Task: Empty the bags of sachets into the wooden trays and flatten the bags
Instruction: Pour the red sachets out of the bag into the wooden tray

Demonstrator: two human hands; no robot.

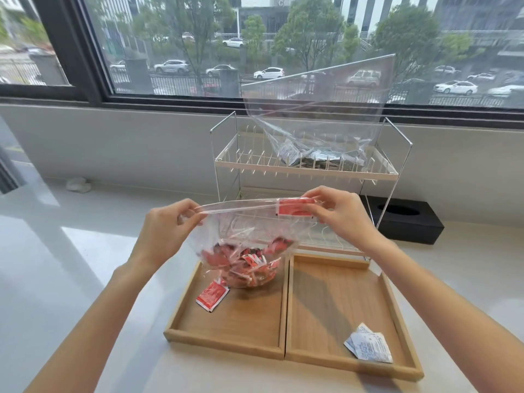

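Note:
I hold a clear zip bag (241, 231) of red sachets upright over the left wooden tray (226, 333). My left hand (167, 231) pinches the bag's top left corner. My right hand (337, 214) pinches the top right corner by the red label. The bag's bottom rests in the tray, with several red sachets heaped inside. One loose red sachet (212, 295) lies in the left tray. The right wooden tray (340, 302) holds two white sachets (368, 347). A second clear bag (317, 114) of silver sachets stands on the wire rack's upper shelf.
A white wire rack (300, 168) stands just behind the trays. A black box (402, 219) with a round hole sits to its right by the wall. A crumpled white scrap (78, 185) lies at the far left of the pale counter. A window runs along the back.

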